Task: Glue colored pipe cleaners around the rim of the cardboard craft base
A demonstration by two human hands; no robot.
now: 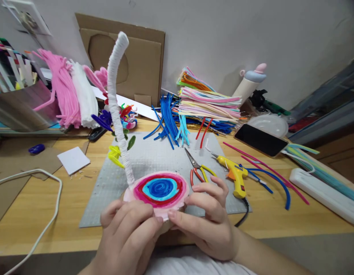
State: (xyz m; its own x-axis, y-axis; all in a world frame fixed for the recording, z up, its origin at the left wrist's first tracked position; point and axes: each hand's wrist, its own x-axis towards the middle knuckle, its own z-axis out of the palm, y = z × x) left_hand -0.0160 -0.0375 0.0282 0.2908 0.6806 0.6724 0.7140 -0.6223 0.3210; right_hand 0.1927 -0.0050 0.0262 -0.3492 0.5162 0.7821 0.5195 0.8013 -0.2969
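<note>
A round craft base [160,188] with rings of blue, light blue, red and pink is held in front of me, tilted at the table's front edge. From its left side rises a tall white-wrapped stem [115,99], bent to the right at its tip. My left hand [129,229] is closed on the near left rim, its fingers curled over the edge. With thumb and index finger, my right hand [207,217] grips the near right rim, while its other fingers are lifted and apart. The base's underside is mostly hidden by both hands.
Beyond the base, pliers [196,166] and a yellow glue gun [235,173] lie on the grey cutting mat [99,198]. Bundled pipe cleaners [208,101] and a phone [259,140] are farther back. A white cable [58,206] loops at left.
</note>
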